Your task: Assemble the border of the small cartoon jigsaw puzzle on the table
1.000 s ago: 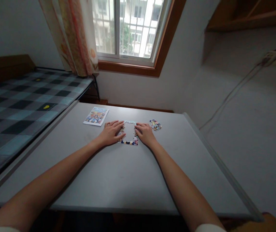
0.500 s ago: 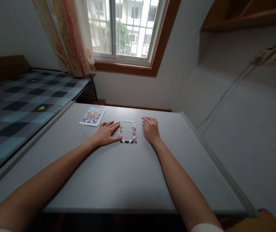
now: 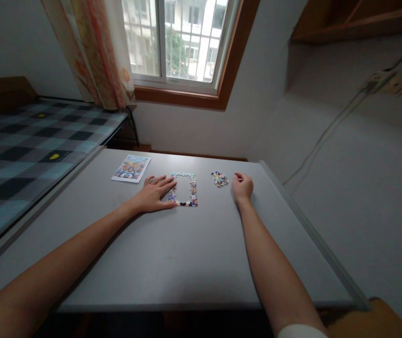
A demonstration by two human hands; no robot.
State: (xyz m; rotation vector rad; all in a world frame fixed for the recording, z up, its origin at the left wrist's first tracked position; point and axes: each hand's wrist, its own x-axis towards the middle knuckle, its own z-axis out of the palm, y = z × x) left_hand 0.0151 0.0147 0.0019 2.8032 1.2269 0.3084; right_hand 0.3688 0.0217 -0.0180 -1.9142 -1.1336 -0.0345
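A jigsaw puzzle border (image 3: 194, 191), joined into an upright rectangle with a bare middle, lies on the table. Fingers spread, my left hand (image 3: 154, 193) rests flat with its fingertips on the border's left side. A small heap of loose puzzle pieces (image 3: 220, 179) sits to the right of the border. Just right of that heap is my right hand (image 3: 243, 187), its fingers curled in; whatever they may hold is hidden. Beyond my left hand lies a printed picture sheet (image 3: 131, 168) with a colourful cartoon-like scene.
The grey-white table (image 3: 158, 263) has raised strips along its left and right edges. A bed with a checked cover (image 3: 46, 141) stands along the left. Ahead are a window (image 3: 183, 42) and a curtain (image 3: 95, 51). A cable (image 3: 328, 134) hangs on the right wall.
My right hand has moved right, away from the loose pieces, and its fingers have curled in. The heap now shows. My left hand has stayed on the border.
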